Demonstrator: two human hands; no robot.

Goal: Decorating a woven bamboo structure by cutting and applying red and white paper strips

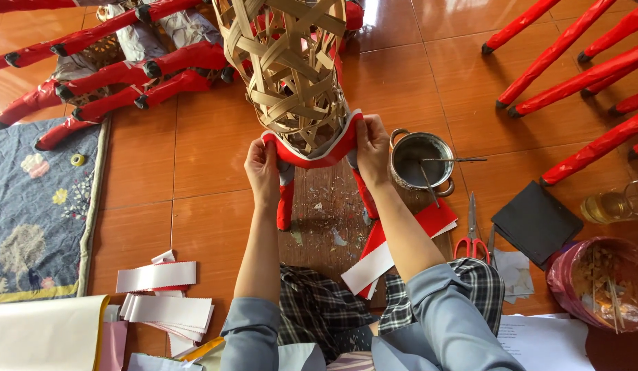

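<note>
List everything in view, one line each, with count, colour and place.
Woven frame: one, tan bamboo strips, top centre, on small red legs.
Red strip: one, red with white edge, round the frame's lower rim, held at both ends.
Red-wrapped frames: several, upper left; more red legs upper right.
Pot: one, metal, right of the frame, two sticks in it.
Scissors: one, red handles, below the pot.
Paper strips: a pile, white, lower left; red and white ones at centre.
Black sheets: small stack, right.
Bowl: one, pink-lined, lower right.
Rug: one, blue-grey, flowered, left.
Left hand: grips the strip's left end.
Right hand: grips its right end.
</note>
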